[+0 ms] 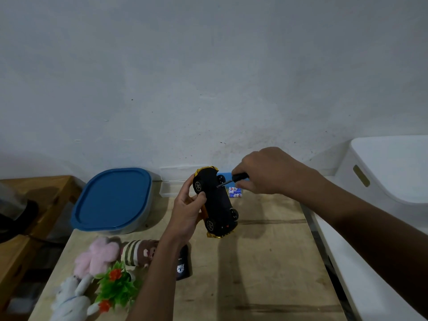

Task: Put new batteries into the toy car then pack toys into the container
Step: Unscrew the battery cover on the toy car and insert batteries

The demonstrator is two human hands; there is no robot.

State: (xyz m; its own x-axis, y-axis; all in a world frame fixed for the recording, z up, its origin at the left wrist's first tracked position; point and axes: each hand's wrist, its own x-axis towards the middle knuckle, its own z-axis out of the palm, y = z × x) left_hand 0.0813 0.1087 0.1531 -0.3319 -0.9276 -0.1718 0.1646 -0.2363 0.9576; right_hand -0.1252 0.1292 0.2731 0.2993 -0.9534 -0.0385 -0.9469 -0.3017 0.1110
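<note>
My left hand [186,212] grips a yellow toy car [216,202] turned over, its black underside and wheels facing me, above the wooden table [266,262]. My right hand [266,172] holds a black-handled screwdriver [235,178] whose metal tip touches the car's underside near one end. New blue-and-white batteries [235,192] lie on the table just behind the car. A container with a blue lid [113,200], shut, stands at the table's back left. Soft toys lie at the front left: a pink plush [97,253], a striped brown plush [139,251] and a white plush [69,297].
A small plastic plant with red flowers [115,286] and a black object with a logo [183,265] lie near my left forearm. A clear plastic box [171,181] sits against the wall. White bins [389,172] stand on the right, wooden furniture [46,195] on the left.
</note>
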